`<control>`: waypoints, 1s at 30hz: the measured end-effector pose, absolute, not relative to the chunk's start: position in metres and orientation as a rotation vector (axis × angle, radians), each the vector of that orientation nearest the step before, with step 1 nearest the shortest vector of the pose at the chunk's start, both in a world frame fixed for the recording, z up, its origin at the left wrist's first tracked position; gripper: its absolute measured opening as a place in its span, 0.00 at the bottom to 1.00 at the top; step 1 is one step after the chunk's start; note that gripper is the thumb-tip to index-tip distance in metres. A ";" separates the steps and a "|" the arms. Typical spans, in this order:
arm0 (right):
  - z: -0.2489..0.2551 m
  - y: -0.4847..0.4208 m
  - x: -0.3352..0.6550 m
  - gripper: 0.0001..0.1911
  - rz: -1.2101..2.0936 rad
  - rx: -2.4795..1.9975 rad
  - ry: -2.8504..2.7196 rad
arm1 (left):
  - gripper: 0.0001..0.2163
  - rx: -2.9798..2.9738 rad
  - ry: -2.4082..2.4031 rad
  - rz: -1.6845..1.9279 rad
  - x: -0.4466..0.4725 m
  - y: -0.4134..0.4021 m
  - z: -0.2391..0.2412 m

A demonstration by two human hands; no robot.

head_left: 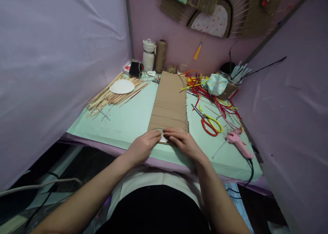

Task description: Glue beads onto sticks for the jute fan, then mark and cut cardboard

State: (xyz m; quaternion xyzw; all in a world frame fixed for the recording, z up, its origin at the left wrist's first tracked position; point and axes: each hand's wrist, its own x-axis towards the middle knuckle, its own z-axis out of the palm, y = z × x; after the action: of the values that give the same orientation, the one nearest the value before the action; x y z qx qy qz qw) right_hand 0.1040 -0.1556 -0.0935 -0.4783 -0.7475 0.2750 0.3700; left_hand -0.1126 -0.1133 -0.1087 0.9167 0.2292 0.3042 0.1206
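A long strip of brown cardboard (pixel 169 97) lies lengthwise on the table and reaches its near edge. On its near end is a small pale, rounded piece (pixel 164 138), mostly covered by my fingers. My left hand (pixel 145 145) rests on the left side of this piece, fingers stretched out and close together. From the right, my right hand (pixel 183 143) lies across it with fingers extended and slightly bent. The fingertips of both hands almost meet. Whether the piece is attached to the cardboard, I cannot tell.
Scissors (pixel 208 121) with red and yellow handles and a pink glue gun (pixel 239 143) lie to the right. Pipe cleaners (pixel 198 87) are heaped behind them. At left, a white disc (pixel 122 86) rests on wooden sticks (pixel 102 100). A white bottle (pixel 149 56) stands behind.
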 end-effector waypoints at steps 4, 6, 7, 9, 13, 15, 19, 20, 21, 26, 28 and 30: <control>-0.090 -0.155 0.108 0.15 0.816 -1.249 -1.771 | 0.16 2.714 0.662 0.891 -0.114 -0.112 -0.111; -0.091 -0.155 0.108 0.15 0.832 -1.246 -1.751 | 0.16 2.698 0.658 0.904 -0.114 -0.112 -0.113; -0.092 -0.155 0.108 0.14 0.831 -1.246 -1.749 | 0.16 2.690 0.655 0.911 -0.113 -0.112 -0.113; -0.094 -0.155 0.108 0.14 0.811 -1.242 -1.759 | 0.16 2.680 0.654 0.917 -0.113 -0.111 -0.114; -0.097 -0.155 0.103 0.13 0.705 -1.248 -1.839 | 0.16 2.720 0.661 0.901 -0.113 -0.113 -0.113; -0.100 -0.155 0.100 0.13 0.612 -1.259 -1.910 | 0.16 2.762 0.688 0.876 -0.111 -0.117 -0.113; -0.105 -0.155 0.098 0.14 0.471 -1.250 -2.012 | 0.16 2.879 0.886 0.792 -0.099 -0.134 -0.112; -0.106 -0.155 0.098 0.14 0.458 -1.243 -2.025 | 0.16 2.910 0.950 0.772 -0.095 -0.140 -0.112; -0.107 -0.155 0.098 0.14 0.449 -1.235 -2.036 | 0.16 2.941 1.013 0.756 -0.090 -0.145 -0.112; -0.107 -0.155 0.098 0.15 0.432 -1.230 -2.050 | 0.18 3.016 1.211 0.668 -0.072 -0.161 -0.116; -0.106 -0.155 0.098 0.15 0.452 -1.238 -2.047 | 0.19 2.989 1.208 0.682 -0.071 -0.162 -0.118; -0.105 -0.156 0.097 0.15 0.475 -1.247 -2.042 | 0.19 2.966 1.216 0.687 -0.072 -0.162 -0.119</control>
State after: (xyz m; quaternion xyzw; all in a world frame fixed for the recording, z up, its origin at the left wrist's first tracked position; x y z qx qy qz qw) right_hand 0.0971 -0.1561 -0.1046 -0.4799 -0.7860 0.1828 0.3441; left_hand -0.0723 -0.1624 -0.1193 0.9026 0.3702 0.2089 -0.0682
